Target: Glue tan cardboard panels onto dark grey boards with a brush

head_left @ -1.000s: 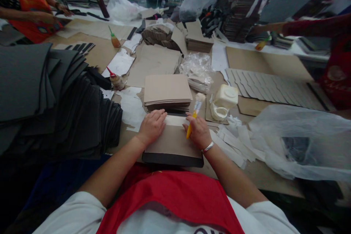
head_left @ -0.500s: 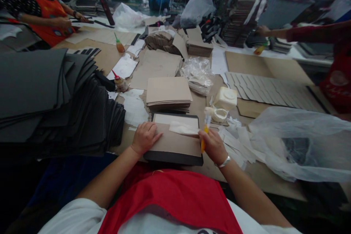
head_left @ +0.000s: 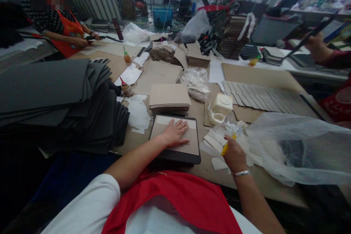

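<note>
My left hand (head_left: 175, 134) lies flat with its fingers spread on a brown cardboard panel (head_left: 190, 146). That panel rests on a larger dark sheet (head_left: 193, 158), whose rim shows around it. A pale strip (head_left: 192, 123) runs along the panel's far edge, partly under my fingertips. In my right hand (head_left: 236, 158) is a brush with a yellow handle (head_left: 225, 148), its pale head pointing away from me. The brush is over white paper scraps (head_left: 215, 139) to the right of the panel. Just beyond the panel sits a stack of brown cardboard panels (head_left: 170, 95).
Dark sheets (head_left: 52, 84) are piled high at left. A cut-open white plastic jug (head_left: 221, 104) stands right of the stack. A clear plastic bag (head_left: 307, 146) covers the right side. A glue bottle with a red tip (head_left: 126, 87) stands at left. Co-workers (head_left: 65, 29) work at both sides.
My left hand has slid right and away onto the panel's middle, fingers now spread. My right hand has moved right with the brush, off the panel. The loose white strip no longer shows separately. The view has tilted up.
</note>
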`<state>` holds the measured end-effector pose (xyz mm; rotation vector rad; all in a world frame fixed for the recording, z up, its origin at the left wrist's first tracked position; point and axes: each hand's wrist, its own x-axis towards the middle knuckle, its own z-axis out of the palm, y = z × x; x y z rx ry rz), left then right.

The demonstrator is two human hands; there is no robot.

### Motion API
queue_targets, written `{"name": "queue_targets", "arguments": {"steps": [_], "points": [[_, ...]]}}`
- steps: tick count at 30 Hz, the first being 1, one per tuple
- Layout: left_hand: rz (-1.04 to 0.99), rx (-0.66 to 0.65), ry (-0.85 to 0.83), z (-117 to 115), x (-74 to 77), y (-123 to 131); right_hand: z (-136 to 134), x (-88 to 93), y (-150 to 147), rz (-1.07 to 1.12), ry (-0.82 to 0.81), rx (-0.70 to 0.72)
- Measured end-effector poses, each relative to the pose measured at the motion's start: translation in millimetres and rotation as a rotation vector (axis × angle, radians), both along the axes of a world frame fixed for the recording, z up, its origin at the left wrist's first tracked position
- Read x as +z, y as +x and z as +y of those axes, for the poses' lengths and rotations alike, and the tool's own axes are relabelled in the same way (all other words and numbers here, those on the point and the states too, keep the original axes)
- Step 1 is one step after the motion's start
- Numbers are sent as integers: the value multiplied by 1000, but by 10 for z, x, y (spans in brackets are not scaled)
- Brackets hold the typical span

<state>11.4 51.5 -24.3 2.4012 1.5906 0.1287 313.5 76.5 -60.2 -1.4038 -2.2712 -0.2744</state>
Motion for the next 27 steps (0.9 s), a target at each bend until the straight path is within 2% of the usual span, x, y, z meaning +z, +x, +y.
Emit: {"name": "queue_targets", "arguments": {"steps": [2,5,7,9,11,12,14,16,18,19,20,21,23,25,27], "points": [[33,-17,-22,3,-17,31,33,84,-466,125,-4,156],[57,34,8,-86,-49,-118,87,114,-1100,184,-65,408],[86,135,1,-196,-35,-303,122,77,-1358,125,-93,489],[127,284,-25,-370,59,-509,156,26,-1456,65,-81,489],[144,401,-8,-635,279,-715,178,3,-1434,62,-39,470],[138,429,34,-804,442,-823,178,14,-1402,78,-14,467],[51,406,278,-1186,861,-1069,159,86,-1344,127,33,477],[-2,438,589,-1560,1338,-1349,126,207,-1338,175,78,495],[51,575,855,-1829,1770,-1643,101,343,-1394,217,127,530],[100,662,936,-1903,1942,-1792,93,413,-1441,242,151,552],[151,736,947,-1934,2075,-1943,84,484,-1497,268,174,575],[194,784,900,-1930,2171,-2093,73,558,-1558,294,191,595],[237,775,681,-1856,2261,-2370,35,713,-1679,341,200,631],[240,715,494,-1771,2268,-2574,-22,863,-1782,372,176,671],[227,676,427,-1729,2261,-2684,-83,990,-1859,397,146,705]]}}
